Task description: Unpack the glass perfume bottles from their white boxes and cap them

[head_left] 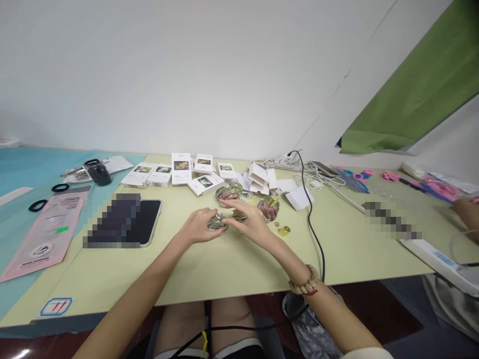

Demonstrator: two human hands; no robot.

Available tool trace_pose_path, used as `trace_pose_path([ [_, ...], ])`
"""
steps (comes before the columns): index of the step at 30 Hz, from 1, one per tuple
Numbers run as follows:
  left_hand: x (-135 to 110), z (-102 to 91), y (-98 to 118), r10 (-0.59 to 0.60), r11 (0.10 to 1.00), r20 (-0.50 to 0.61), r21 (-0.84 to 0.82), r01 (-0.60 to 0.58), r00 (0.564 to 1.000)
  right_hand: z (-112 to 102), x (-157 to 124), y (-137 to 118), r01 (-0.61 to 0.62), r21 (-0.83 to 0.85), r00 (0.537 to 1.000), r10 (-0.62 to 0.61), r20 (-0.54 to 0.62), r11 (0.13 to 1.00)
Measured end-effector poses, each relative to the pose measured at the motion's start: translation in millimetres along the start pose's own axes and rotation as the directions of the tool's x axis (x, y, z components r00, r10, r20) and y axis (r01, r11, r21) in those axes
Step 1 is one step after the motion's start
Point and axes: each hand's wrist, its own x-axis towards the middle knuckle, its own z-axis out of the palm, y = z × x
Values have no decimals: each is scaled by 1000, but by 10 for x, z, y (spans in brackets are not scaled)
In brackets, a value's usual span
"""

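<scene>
Far left on the table (232,269): pink packet (47,234), then dark tablet (144,222). L hand (200,225) curled round a small glass bottle (217,225) at table centre, fingers clamped on its side. R hand (250,222) just beside, fingers spread over the bottle's top, touching; can't tell if gripping. Behind: white boxes (181,169), 2 more glass bottles (228,192). R of that: yellow cap (284,231), black cable (312,219). Far R another person's hand (466,212)
</scene>
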Motion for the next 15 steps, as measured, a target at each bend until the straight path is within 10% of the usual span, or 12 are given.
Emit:
trace_pose_path([
  [7,-4,14,15,-48,999,21,20,48,999,-673,-532,195,-269,-234,891,149,-428,934],
  [15,-43,113,-17,-136,989,-29,-64,134,990,-825,-1069,744,-447,-401,894,398,-204,800],
])
